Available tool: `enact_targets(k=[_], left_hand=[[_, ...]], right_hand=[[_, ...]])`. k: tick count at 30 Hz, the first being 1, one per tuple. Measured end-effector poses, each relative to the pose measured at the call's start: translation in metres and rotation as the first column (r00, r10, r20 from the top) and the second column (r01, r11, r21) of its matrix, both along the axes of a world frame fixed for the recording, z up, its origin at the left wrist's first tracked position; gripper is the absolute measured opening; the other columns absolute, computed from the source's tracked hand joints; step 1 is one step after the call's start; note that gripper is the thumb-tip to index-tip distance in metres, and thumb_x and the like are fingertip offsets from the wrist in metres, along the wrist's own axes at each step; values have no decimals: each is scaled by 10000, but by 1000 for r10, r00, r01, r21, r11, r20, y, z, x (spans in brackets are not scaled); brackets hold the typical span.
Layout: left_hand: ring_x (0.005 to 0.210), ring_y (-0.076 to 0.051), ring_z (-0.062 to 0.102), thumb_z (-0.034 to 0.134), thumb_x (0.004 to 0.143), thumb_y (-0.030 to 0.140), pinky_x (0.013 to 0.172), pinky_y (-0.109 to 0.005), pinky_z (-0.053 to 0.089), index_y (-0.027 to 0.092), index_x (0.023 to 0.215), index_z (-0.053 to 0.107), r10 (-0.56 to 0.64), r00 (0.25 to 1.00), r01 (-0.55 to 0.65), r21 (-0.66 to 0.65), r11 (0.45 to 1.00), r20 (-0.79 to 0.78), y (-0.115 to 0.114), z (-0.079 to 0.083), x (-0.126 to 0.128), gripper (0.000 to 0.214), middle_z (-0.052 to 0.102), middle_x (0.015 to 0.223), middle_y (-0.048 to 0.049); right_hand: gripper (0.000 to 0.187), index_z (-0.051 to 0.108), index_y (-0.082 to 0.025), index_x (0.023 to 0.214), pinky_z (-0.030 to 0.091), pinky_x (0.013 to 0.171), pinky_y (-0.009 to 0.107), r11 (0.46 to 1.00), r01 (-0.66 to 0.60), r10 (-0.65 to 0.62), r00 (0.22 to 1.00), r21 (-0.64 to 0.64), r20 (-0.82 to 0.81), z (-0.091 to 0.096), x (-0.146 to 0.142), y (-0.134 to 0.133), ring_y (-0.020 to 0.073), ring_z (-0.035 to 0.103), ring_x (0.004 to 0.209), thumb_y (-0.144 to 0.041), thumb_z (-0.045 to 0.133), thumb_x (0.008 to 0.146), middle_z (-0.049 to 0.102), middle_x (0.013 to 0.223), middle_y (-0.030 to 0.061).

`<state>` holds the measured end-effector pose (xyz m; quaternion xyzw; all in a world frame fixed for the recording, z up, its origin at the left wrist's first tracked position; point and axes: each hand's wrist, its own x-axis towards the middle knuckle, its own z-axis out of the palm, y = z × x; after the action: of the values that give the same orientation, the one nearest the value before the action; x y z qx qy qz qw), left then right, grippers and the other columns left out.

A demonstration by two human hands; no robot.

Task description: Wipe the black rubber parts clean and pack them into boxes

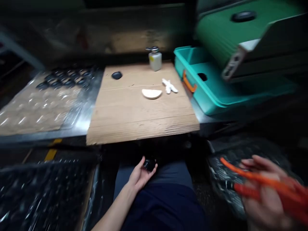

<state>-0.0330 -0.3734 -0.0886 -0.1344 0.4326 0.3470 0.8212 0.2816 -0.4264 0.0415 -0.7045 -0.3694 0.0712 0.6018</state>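
Low over my lap, my left hand is curled round a small, glossy black rounded part, with the fingers partly hiding it. At the lower right, my right hand grips a red-orange hand tool with a long curved orange piece and a dark tip. Motion blur hides the tool's exact kind. Beyond my hands lies a cardboard sheet on the metal table. On it rest a black oval part, a white half-round pad, some crumpled white pieces and a pump bottle.
A teal bin with an orange handle stands right of the cardboard, under a green conveyor belt carrying a black part. On the left, a clear moulded tray holds several black parts. More plastic trays sit lower left.
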Motion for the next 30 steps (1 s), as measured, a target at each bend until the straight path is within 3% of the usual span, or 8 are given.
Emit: enact_targets(k=[2, 4, 7, 12, 19, 22, 27, 30], left_hand=[[1079, -287, 652, 563, 973, 351, 821, -365, 612, 105, 1203, 589, 154, 985, -152, -23, 988, 76, 7, -33, 2, 338, 631, 1210, -172], [1064, -297, 657, 566, 969, 366, 795, -374, 620, 91, 1184, 587, 227, 968, -225, -28, 974, 110, 16, -47, 3, 349, 640, 1175, -184], [1019, -306, 670, 634, 932, 344, 806, -410, 618, 82, 1083, 603, 283, 957, -282, -21, 959, 66, 22, -46, 4, 304, 658, 1100, -187], [911, -277, 680, 712, 879, 322, 779, -409, 614, 68, 1002, 634, 180, 984, -177, 115, 977, -15, 14, -40, -4, 293, 663, 1045, -180], [900, -219, 663, 812, 792, 325, 796, -407, 594, 206, 1239, 605, 80, 972, 9, 376, 927, -221, -3, -43, -17, 508, 640, 1186, -119], [1012, -234, 641, 839, 755, 355, 873, -377, 566, 206, 1317, 587, 46, 885, 221, 505, 834, -463, -8, -46, -21, 633, 641, 1226, -121], [1281, -287, 517, 800, 775, 321, 1065, -401, 470, 245, 1300, 634, 101, 618, 615, 559, 557, -780, -8, -44, -33, 556, 587, 1360, -92], [1276, -284, 523, 794, 782, 320, 1077, -406, 465, 248, 1291, 641, 111, 597, 641, 555, 529, -795, -6, -40, -37, 537, 581, 1369, -91]], right_hand=[[282, 632, -236, 915, 577, 810, 406, 881, -391, 382, 920, -266, -88, -2, -38, -34, 285, 687, 983, -507, 581, 856, 692, 1115, 128], [264, 646, -235, 962, 568, 675, 292, 553, -611, 643, 745, -566, -176, -24, -74, -58, 230, 715, 815, -478, 562, 905, 728, 948, 85], [302, 575, -215, 977, 420, 495, 274, 215, -508, 807, 573, -834, -141, -69, -111, -75, 212, 655, 528, -466, 408, 990, 662, 627, 12], [283, 506, -226, 982, 240, 480, 317, 207, -315, 919, 386, -926, 74, -86, -135, -72, 260, 659, 508, -438, 324, 1029, 640, 582, -15], [313, 521, -251, 953, 234, 539, 312, 234, -178, 907, 394, -956, 149, -65, -147, -64, 268, 660, 554, -446, 287, 1026, 629, 588, -10], [299, 545, -253, 987, 256, 566, 303, 216, -154, 900, 414, -964, 135, -56, -149, -58, 254, 668, 598, -444, 316, 1023, 643, 619, -7], [260, 570, -252, 986, 284, 589, 301, 148, -179, 892, 449, -973, 53, -36, -148, -43, 243, 675, 652, -421, 374, 1007, 671, 678, 1], [302, 575, -254, 1018, 294, 595, 304, 88, -206, 890, 455, -975, -16, -31, -145, -37, 253, 682, 682, -444, 340, 1009, 685, 716, 13]])
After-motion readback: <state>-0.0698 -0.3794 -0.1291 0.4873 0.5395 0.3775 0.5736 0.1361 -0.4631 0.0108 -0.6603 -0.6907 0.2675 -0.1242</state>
